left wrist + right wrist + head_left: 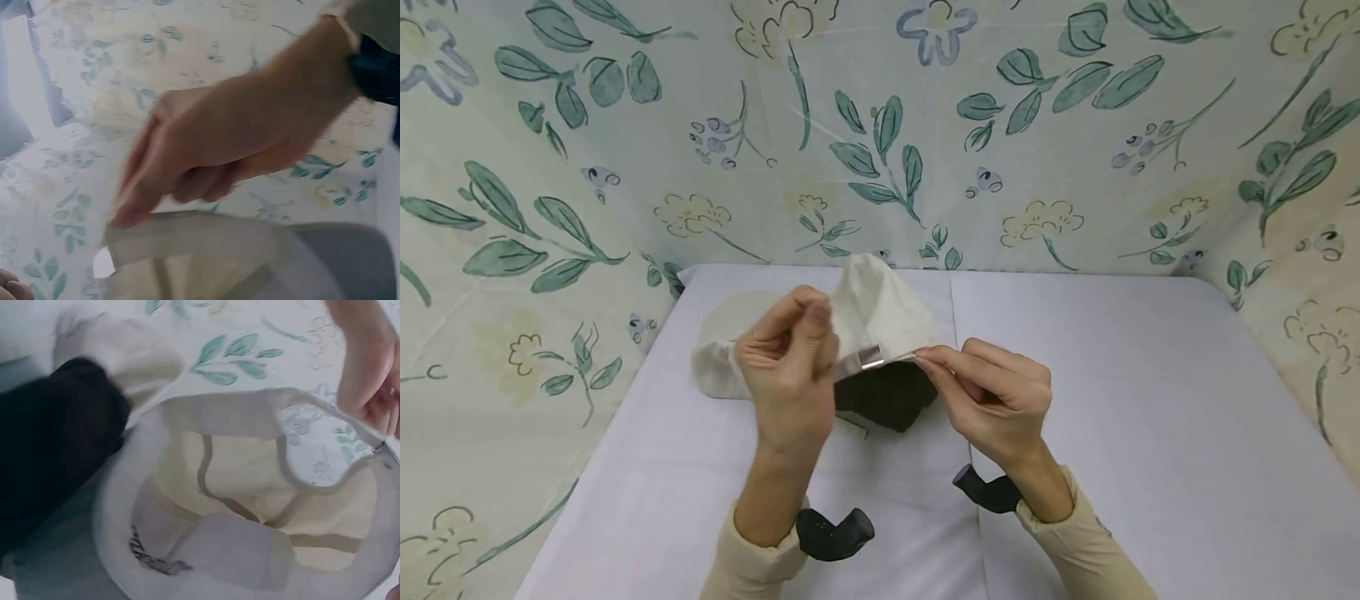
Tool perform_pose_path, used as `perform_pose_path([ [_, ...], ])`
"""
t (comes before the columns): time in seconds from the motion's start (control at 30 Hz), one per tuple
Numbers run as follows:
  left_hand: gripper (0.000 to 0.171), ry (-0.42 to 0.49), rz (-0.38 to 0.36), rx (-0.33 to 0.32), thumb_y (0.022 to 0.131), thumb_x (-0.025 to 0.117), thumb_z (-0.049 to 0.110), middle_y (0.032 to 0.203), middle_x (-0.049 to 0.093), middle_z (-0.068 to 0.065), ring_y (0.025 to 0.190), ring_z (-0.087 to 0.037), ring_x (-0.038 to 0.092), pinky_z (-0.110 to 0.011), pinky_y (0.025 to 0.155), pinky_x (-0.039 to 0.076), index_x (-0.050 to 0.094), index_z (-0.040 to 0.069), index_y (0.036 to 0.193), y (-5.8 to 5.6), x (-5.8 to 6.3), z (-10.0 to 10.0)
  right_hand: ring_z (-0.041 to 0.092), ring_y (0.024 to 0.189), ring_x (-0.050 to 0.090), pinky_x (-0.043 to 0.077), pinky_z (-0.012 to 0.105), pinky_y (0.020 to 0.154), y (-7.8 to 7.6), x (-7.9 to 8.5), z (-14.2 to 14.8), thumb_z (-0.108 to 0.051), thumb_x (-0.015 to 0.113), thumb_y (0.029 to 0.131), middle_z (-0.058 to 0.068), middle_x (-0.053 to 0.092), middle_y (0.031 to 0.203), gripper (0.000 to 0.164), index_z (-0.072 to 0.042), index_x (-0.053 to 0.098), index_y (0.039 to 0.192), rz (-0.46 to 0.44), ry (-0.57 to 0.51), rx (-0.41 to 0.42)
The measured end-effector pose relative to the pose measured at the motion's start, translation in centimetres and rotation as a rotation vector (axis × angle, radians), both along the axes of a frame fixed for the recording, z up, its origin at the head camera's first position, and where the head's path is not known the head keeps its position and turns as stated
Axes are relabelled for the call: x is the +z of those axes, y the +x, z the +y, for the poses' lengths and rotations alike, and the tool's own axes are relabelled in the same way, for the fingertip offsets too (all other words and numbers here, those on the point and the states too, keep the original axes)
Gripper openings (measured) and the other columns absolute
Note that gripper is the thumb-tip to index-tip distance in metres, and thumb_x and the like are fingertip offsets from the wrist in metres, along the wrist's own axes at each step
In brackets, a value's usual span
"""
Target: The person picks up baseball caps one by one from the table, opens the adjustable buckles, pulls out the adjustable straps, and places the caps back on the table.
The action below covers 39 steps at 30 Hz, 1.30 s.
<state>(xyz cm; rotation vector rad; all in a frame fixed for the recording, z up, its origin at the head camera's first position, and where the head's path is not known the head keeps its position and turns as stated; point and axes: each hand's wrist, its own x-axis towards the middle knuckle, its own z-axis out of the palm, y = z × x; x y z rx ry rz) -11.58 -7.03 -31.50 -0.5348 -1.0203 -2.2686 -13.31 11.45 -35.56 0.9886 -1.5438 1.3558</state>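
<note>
A cream cap is held up above the table, its band and back strap turned toward me. A small metal buckle glints on the strap. My right hand pinches the strap just right of the buckle. My left hand is raised at the cap's left side, thumb and fingers curled together at the band; its grip is partly hidden. In the right wrist view the cap's pale lining shows, with taped seams and dark lettering. Below the cap sits a dark brown item, mostly hidden.
Another pale fabric item lies behind my left hand. A white cloth covers the table. Floral fabric hangs behind and at both sides. Black wrist mounts stick out from both cuffs.
</note>
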Motion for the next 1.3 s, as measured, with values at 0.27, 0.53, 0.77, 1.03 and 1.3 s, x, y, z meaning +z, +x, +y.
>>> perform_pose_path([
  [0.27, 0.008, -0.106, -0.049, 0.003, 0.086, 0.079, -0.007, 0.051, 0.042, 0.004, 0.048, -0.009, 0.02, -0.019, 0.046, 0.017, 0.081, 0.0, 0.088, -0.5, 0.8, -3.0, 0.004, 0.05, 0.022, 0.016, 0.012, 0.049, -0.2, -0.2, 0.7, 0.003, 0.084, 0.081, -0.003, 0.027, 0.052, 0.008, 0.007, 0.078, 0.079, -0.043, -0.035, -0.009],
  [0.53, 0.021, -0.611, -0.293, -0.263, 0.088, 0.08, 0.0, 0.053, 0.029, 0.004, 0.053, -0.011, 0.026, -0.022, 0.051, 0.031, 0.078, -0.006, 0.108, -0.3, 0.2, -1.4, 0.003, 0.048, 0.023, 0.016, 0.012, 0.048, -0.1, -0.1, 0.4, -0.014, 0.081, 0.091, -0.005, 0.03, 0.052, 0.024, 0.007, 0.078, 0.079, -0.038, 0.027, -0.014],
  [0.77, 0.022, -0.64, -0.31, -0.331, 0.09, 0.078, 0.003, 0.051, 0.026, 0.006, 0.053, -0.012, 0.018, -0.024, 0.052, 0.027, 0.077, -0.009, 0.109, -0.2, 0.2, -1.5, 0.003, 0.048, 0.024, 0.016, 0.012, 0.048, -0.1, 0.1, 0.1, -0.013, 0.08, 0.091, -0.005, 0.032, 0.052, 0.023, 0.008, 0.078, 0.08, -0.022, 0.038, 0.005],
  [1.03, 0.021, -0.634, -0.34, -0.358, 0.09, 0.078, 0.001, 0.052, 0.054, -0.001, 0.053, -0.011, 0.026, -0.022, 0.061, 0.047, 0.076, -0.01, 0.108, -0.3, 0.1, -1.3, 0.002, 0.048, 0.023, 0.015, 0.011, 0.048, -0.1, 0.1, -0.1, -0.011, 0.08, 0.091, -0.005, 0.031, 0.052, 0.023, 0.009, 0.078, 0.08, -0.007, 0.037, 0.019],
  [1.3, 0.018, -0.618, -0.346, -0.361, 0.089, 0.077, -0.001, 0.06, 0.067, 0.002, 0.055, -0.009, 0.042, -0.022, 0.064, 0.05, 0.076, -0.012, 0.104, -0.4, 0.0, -1.2, 0.003, 0.048, 0.023, 0.015, 0.012, 0.048, -0.1, 0.1, -0.1, -0.013, 0.08, 0.091, -0.005, 0.03, 0.052, 0.024, 0.008, 0.078, 0.079, -0.016, 0.048, 0.014],
])
